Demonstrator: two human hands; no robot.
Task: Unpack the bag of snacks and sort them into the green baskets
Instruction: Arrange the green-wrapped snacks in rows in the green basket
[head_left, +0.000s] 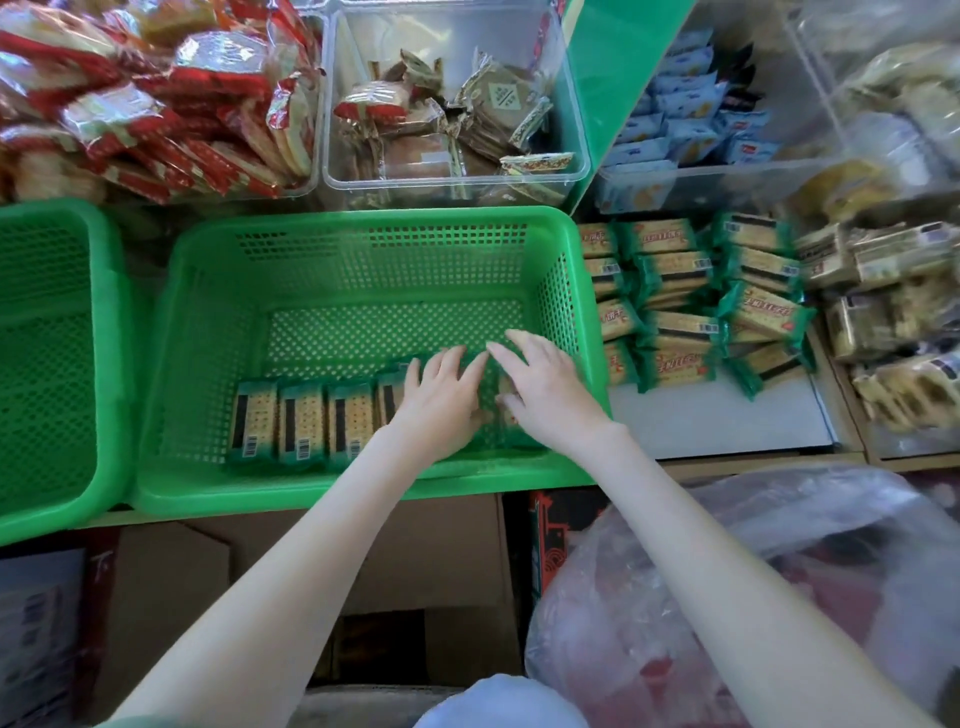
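Green-wrapped cracker packets (301, 423) stand in a row along the near wall of the green perforated plastic basket (374, 218), backs up, each with a white barcode label. No other print on them is readable. Left hand (444, 392) and right hand (545, 387) both lie on the row's right-end packet (485, 415), fingers (524, 340) spread and flat, pinching nothing. A second green perforated basket (47, 364) sits just beside, left. A pile of the same green packets (691, 312) lies face up on the counter (717, 421) right of the basket; the red-and-yellow lettering is too blurred to read. A clear crinkled plastic bag (727, 571) sits lower right. Clear plastic bins behind hold red-wrapped snacks (156, 104) and brown packets (457, 114).
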